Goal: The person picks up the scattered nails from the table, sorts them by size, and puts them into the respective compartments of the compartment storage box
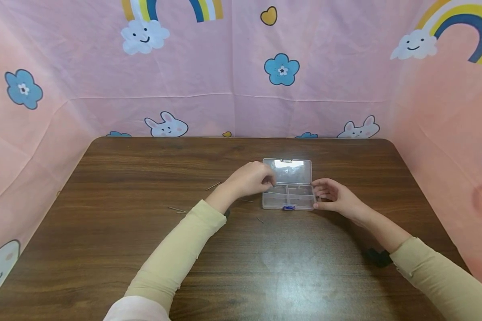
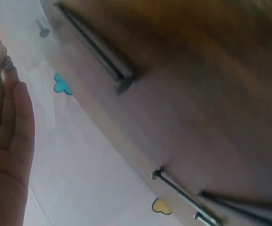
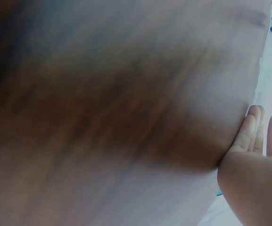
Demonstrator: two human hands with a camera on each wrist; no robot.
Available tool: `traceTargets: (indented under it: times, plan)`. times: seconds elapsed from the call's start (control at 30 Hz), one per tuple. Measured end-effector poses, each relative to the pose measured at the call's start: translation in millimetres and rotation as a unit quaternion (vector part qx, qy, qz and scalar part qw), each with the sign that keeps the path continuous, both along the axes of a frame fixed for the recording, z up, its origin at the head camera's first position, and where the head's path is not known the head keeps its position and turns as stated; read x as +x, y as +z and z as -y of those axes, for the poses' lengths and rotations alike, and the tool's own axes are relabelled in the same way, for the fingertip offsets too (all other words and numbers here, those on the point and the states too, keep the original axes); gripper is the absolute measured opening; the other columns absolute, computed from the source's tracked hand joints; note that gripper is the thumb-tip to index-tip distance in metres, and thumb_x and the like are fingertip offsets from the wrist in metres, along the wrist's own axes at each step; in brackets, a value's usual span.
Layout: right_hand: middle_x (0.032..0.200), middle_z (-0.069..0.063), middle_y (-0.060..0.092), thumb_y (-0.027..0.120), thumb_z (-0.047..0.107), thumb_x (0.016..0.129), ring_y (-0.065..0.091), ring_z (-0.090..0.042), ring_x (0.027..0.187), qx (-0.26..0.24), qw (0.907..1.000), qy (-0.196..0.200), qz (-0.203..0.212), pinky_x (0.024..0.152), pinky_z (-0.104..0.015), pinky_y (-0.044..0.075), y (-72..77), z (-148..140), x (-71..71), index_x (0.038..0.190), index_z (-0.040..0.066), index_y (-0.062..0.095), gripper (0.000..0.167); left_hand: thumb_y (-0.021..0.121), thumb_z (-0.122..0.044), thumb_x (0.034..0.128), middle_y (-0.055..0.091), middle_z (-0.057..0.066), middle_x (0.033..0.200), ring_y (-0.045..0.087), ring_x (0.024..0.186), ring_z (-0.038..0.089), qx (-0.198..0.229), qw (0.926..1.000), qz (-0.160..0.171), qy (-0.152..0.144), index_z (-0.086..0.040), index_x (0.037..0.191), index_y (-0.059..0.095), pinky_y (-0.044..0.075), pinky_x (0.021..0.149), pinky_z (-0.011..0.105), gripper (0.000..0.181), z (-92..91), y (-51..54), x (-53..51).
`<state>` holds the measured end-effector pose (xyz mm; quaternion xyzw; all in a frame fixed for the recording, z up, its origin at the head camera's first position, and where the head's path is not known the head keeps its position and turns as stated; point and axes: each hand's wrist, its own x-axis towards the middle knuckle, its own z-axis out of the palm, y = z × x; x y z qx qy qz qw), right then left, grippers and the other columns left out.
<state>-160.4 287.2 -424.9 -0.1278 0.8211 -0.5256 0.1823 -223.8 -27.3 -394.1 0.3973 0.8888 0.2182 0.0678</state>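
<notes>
A clear plastic compartment box (image 1: 274, 204) lies on the table with its lid (image 1: 291, 174) raised at the back and a blue latch (image 1: 289, 207) in front. Above its left compartments is my left hand (image 1: 254, 177), thumb and fingertips together. The left wrist view shows that hand pinching a small nail (image 2: 8, 63). Another nail (image 2: 43, 31) shows against the clear plastic. My right hand (image 1: 337, 198) rests at the box's right side, fingertips touching it near the back corner and thumb near the front corner. Its fingers look fairly straight in the right wrist view.
Several loose nails lie left of and before the box, among them a nail (image 1: 213, 186), a nail (image 1: 176, 209) and a small nail (image 1: 260, 220). The brown wooden table (image 1: 116, 249) ends against a pink patterned cloth (image 1: 209, 80) at the back and sides.
</notes>
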Motion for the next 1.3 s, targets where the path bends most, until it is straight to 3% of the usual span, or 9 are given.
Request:
traceTargets:
  times: [0.73, 1.07, 1.3]
  plan:
    - [0.140, -0.028, 0.055, 0.075, 0.002, 0.097, 0.059, -0.007, 0.114, -0.001, 1.0000, 0.004, -0.007, 0.098, -0.011, 0.048, -0.9, -0.8, -1.2, 0.148, -0.005, 0.047, 0.059, 0.073, -0.004, 0.0962, 0.081, 0.001, 0.099, 0.070, 0.086, 0.012, -0.022, 0.9994, -0.020, -0.017, -0.010, 0.100, 0.081, 0.059, 0.083, 0.028, 0.011, -2.8, -1.7, 2.3]
    - [0.138, -0.029, 0.055, 0.074, 0.002, 0.097, 0.059, -0.007, 0.113, -0.006, 0.9999, 0.007, -0.006, 0.098, -0.012, 0.049, -0.5, -0.5, 0.2, 0.148, -0.006, 0.046, 0.059, 0.077, -0.010, 0.0962, 0.079, -0.001, 0.100, 0.068, 0.088, 0.012, -0.024, 0.9990, -0.039, 0.001, -0.012, 0.101, 0.081, 0.058, 0.085, 0.030, 0.007, 15.4, 5.2, 0.3]
    - [0.139, -0.028, 0.055, 0.075, 0.003, 0.097, 0.059, -0.007, 0.113, -0.004, 0.9999, 0.007, -0.008, 0.098, -0.011, 0.049, -0.4, -0.2, 0.3, 0.148, -0.006, 0.047, 0.059, 0.078, -0.011, 0.0950, 0.078, -0.002, 0.099, 0.066, 0.086, 0.012, -0.032, 0.9989, -0.027, 0.020, -0.013, 0.100, 0.081, 0.057, 0.083, 0.030, 0.006, 33.2, 5.9, 1.1]
